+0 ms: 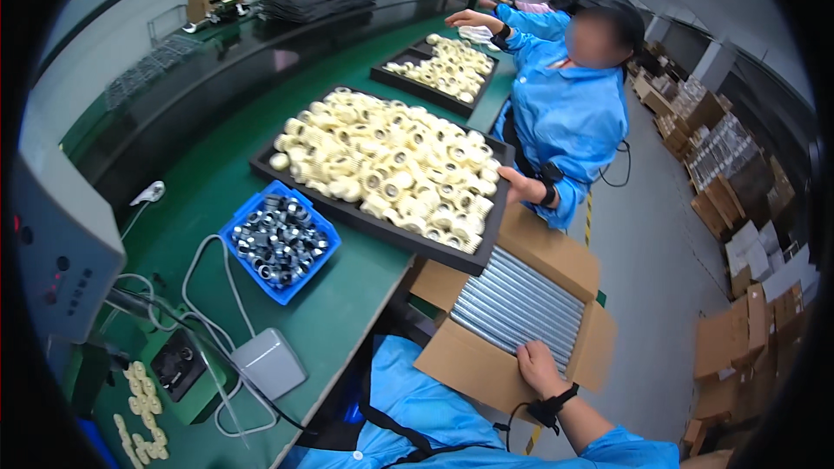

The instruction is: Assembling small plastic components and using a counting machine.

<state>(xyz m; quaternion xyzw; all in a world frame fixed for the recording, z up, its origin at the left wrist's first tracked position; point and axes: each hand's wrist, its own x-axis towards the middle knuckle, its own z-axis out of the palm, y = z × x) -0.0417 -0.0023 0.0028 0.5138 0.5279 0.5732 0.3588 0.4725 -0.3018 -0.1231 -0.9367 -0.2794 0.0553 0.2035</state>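
Note:
My right hand [540,367] reaches over the near edge of an open cardboard box [473,363] at the lower right. Its fingers are curled down at the ends of the shiny metal tubes [519,300], which lie side by side inside. What the fingers close on, a tube or the box edge, is hidden. My left hand is out of sight. Beyond the box, a black tray [382,224] heaped with cream-coloured ribbed plastic parts [391,161] juts past the bench edge. A co-worker's hand [519,186] holds the tray's right side.
A blue bin [282,293] of dark metal fittings sits on the green bench [334,317], near a grey pedal-like box [269,362] with cables. A machine [65,234] stands at left. Behind are a second parts tray [426,91] and the co-worker [565,108]. Cartons [734,339] line the right aisle.

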